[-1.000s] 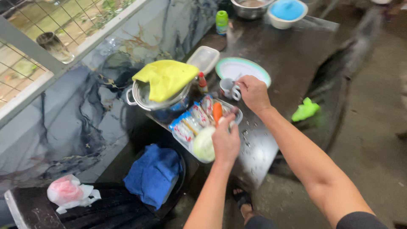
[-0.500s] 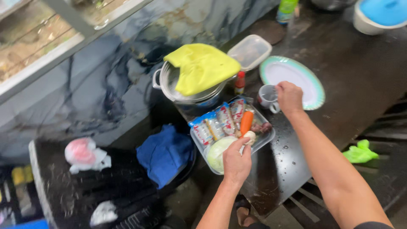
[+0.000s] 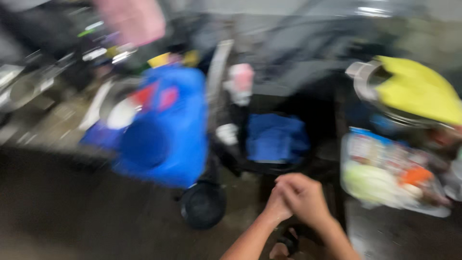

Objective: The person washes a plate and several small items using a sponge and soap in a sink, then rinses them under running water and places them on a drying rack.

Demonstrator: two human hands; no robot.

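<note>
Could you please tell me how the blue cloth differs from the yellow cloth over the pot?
The blue cloth lies low in a dark basin, crumpled; the yellow cloth sits higher, draped over the metal pot. The blue one is nearer the clasped hands; the yellow one is far right. Both are blurred, plain-coloured fabric.

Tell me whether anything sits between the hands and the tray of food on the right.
Nothing visible does. The hands, held together, hang just left of the tray; only a dark gap lies between, though the picture is blurred.

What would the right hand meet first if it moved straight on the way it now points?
Probably the blue cloth just beyond the right hand, which is pressed against the left hand. The picture is blurred, so depth is unclear.
</note>
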